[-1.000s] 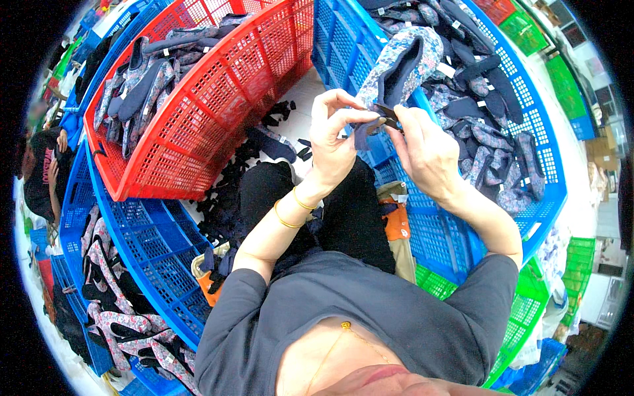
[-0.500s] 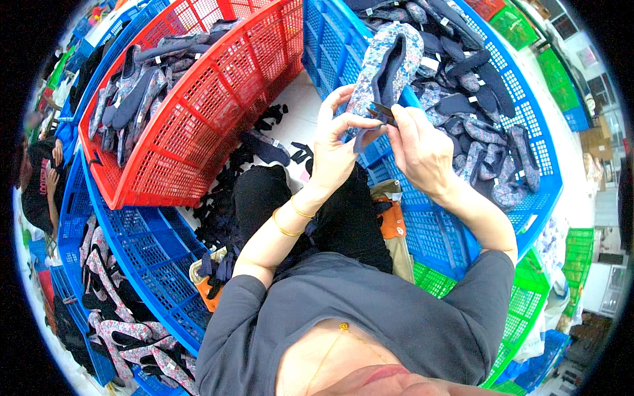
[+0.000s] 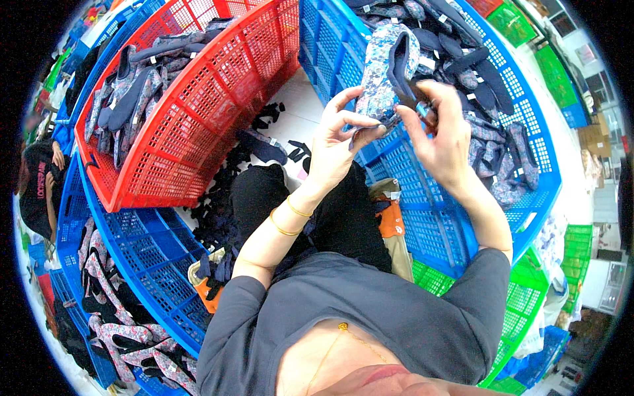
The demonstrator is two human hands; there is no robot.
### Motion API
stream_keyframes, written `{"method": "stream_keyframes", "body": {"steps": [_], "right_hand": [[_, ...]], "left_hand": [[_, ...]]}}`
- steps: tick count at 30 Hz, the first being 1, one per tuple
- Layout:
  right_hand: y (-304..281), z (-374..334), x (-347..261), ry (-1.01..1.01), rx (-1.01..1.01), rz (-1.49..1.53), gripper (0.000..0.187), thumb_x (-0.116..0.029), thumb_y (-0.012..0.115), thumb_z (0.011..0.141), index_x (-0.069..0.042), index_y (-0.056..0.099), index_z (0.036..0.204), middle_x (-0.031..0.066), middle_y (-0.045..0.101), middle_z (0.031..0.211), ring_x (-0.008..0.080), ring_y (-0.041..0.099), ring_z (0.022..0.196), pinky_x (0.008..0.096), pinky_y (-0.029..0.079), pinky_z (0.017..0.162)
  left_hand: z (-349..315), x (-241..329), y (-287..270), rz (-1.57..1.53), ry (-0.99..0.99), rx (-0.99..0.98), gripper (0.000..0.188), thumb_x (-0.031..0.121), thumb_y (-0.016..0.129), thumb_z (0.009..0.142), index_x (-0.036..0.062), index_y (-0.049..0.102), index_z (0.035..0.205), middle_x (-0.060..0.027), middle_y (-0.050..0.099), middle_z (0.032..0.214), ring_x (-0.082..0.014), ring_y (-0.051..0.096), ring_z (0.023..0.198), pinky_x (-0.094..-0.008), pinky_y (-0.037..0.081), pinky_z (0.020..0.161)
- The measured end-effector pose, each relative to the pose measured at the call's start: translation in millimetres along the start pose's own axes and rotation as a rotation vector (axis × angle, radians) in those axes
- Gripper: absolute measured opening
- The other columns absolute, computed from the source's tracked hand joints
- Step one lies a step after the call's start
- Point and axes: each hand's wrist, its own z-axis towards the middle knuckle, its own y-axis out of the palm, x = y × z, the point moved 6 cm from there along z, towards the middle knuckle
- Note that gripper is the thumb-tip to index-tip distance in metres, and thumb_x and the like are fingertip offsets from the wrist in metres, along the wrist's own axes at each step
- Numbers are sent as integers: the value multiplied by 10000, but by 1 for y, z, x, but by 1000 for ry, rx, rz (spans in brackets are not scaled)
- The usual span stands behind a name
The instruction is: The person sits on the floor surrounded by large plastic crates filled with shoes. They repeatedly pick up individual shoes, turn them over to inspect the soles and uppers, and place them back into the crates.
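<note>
My left hand (image 3: 335, 142) pinches the lower end of a floral blue-and-white slipper (image 3: 378, 71) with a dark navy lining, held up over the rim of the blue basket. Close to the slipper's opening, my right hand (image 3: 446, 135) has its fingers curled around small dark thread snips (image 3: 424, 109), partly hidden and blurred. A blue crate (image 3: 528, 119) on the right holds a heap of similar floral and navy slippers (image 3: 489, 142). On the left, more slippers (image 3: 135, 92) lie in a red crate (image 3: 218, 99).
Dark fabric scraps (image 3: 218, 198) and a loose slipper (image 3: 263, 146) lie on the floor by my knees. Pink floral slippers (image 3: 125, 333) fill a blue crate at the lower left. A green crate (image 3: 522, 317) stands by my right side. Another person (image 3: 41, 188) sits at the far left.
My right hand has moved slightly right and up with the snips, its fingers opening wider. The slipper has turned, showing more of its floral outer side; my left hand keeps its pinch.
</note>
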Motion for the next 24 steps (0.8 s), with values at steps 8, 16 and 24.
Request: {"method": "stream_keyframes", "body": {"steps": [8,16,24], "right_hand": [[37,3,46,344,-374,372,304,-276,754,806,-26,611,902,18,564,716,58,447,642,251,401,553],[39,-3,24,242,-439,669,177,-143,675,825,-53,522,831,-30,512,696,71,454,632,255,385,580],[76,-6,30,581,-676,864,285,-169,698,859,-72,555,1085,19,618,873,51,537,599,203,367,457]], "left_hand": [[-4,-10,-1,-9,4,-38,174,-39,730,772,40,659,909,-115,397,1360,-224,490,1217,-360,523,943],[26,-25,-106,127,-309,225,390,133,620,908,4,529,1264,-89,488,1349,-190,447,1264,-313,347,1063],[56,12,-94,-516,-237,22,461,381,581,927,72,506,1260,-128,623,1131,-282,603,1080,-450,501,930]]}}
